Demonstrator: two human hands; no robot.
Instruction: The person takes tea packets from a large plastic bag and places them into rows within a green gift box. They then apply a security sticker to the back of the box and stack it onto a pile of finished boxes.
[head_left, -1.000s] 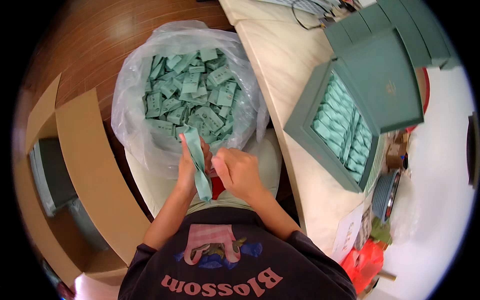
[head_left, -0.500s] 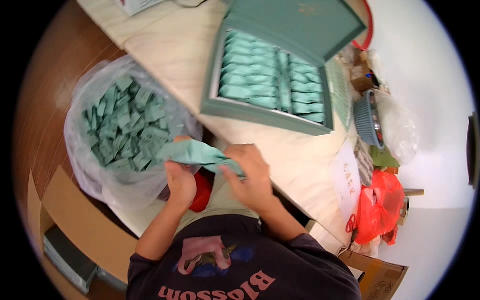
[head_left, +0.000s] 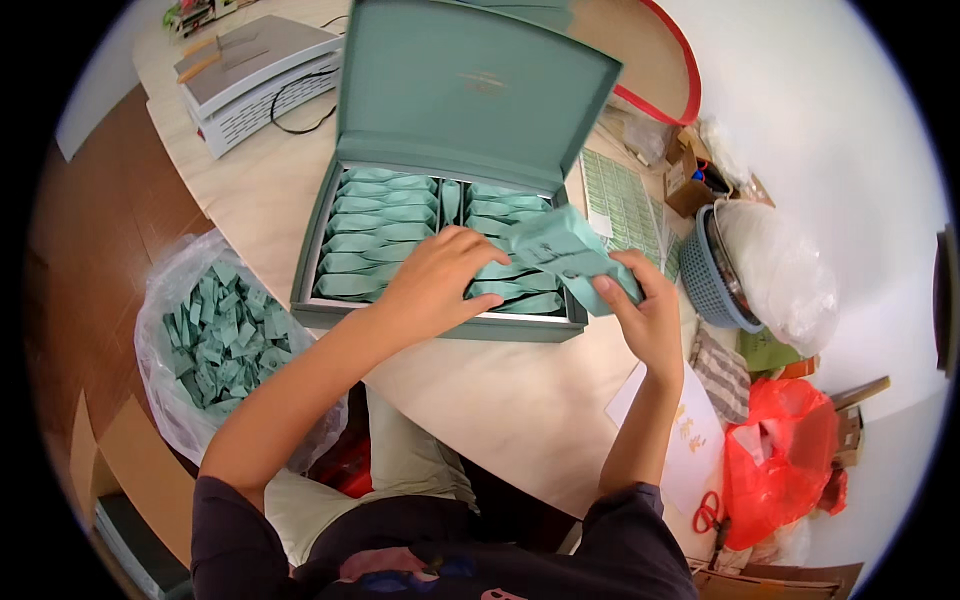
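A green gift box (head_left: 470,335) stands on the table with its lid up, filled with rows of wrapped green sachets (head_left: 375,243). My right hand (head_left: 648,315) pinches one loose green sachet (head_left: 560,245) by its end, tilted over the right part of the box. My left hand (head_left: 440,280) lies over the middle of the box with fingers apart, holding nothing; it hides some of the sachets below it. To the left of the table, a clear plastic bag (head_left: 165,375) holds many more small green sachets (head_left: 225,335).
A grey-white appliance (head_left: 265,85) stands at the far left of the table. Along the right are a blue basket (head_left: 720,270), a red plastic bag (head_left: 780,460), red scissors (head_left: 707,512) and a sheet of paper (head_left: 690,420). An open cardboard box (head_left: 145,480) sits at lower left.
Both hands have moved from beside the plastic bag to over the gift box. The sachet that both hands held is now in the right hand alone; the left has let go.
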